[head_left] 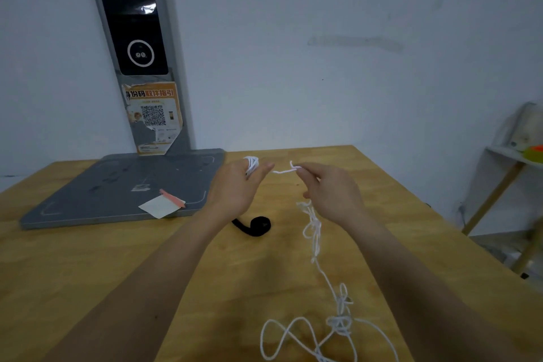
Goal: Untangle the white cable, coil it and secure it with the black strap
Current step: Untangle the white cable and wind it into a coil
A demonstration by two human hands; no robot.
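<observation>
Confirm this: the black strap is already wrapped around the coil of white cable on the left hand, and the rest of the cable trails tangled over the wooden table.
Not quite. The head view shows the black strap lying loose on the wooden table, not around the coil on the left hand. The rest of the white cable does trail tangled.

Single head cam, wide-angle, looks fwd and down over wooden table (88, 267), close, toward wall (323, 38).

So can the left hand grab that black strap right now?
Probably not yet. The left hand has white cable wound round its fingers, so it is busy. The black strap lies bare on the table, just under its wrist.
</observation>
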